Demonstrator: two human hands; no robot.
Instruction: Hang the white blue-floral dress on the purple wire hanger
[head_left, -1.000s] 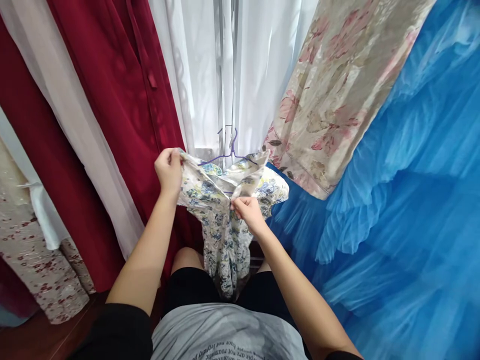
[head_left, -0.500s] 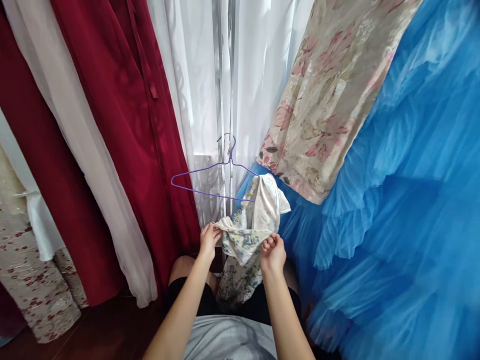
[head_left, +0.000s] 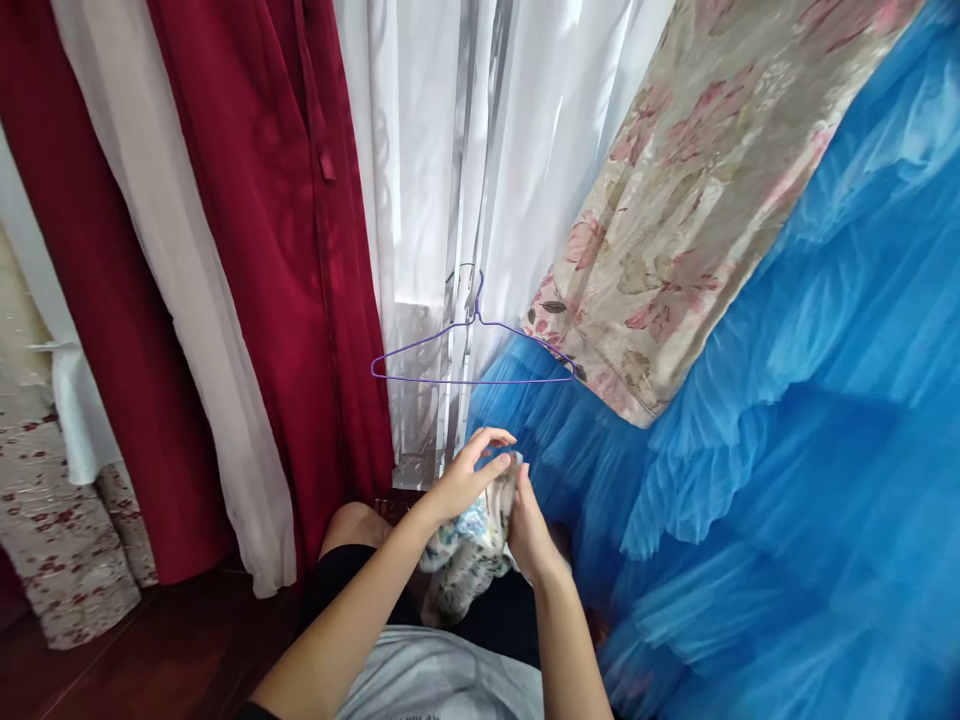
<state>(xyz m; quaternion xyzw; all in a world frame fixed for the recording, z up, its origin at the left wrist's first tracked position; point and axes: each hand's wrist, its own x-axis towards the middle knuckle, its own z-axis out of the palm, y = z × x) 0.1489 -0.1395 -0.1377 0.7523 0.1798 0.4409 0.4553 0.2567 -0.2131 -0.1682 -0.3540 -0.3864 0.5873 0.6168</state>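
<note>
A small white garment with blue flowers [head_left: 469, 545] is bunched between my two hands, low in the middle of the view over my lap. My left hand [head_left: 466, 478] curls over its top with fingers bent round the cloth. My right hand [head_left: 527, 525] presses against its right side, fingers together. Just above them a thin purple wire hanger [head_left: 471, 352] hangs bare in front of the white curtain [head_left: 442, 180].
Dark red dresses [head_left: 247, 250] and a white one hang at the left. A pink-flowered beige cloth [head_left: 675, 210] and a big blue tulle dress [head_left: 810, 450] fill the right. A red-speckled cream cloth [head_left: 52, 530] hangs at the far left above a dark wooden floor [head_left: 165, 650].
The flowered garment has come off the purple hanger, which now hangs bare. My hands have drawn down and together, gathering the cloth into a bundle.
</note>
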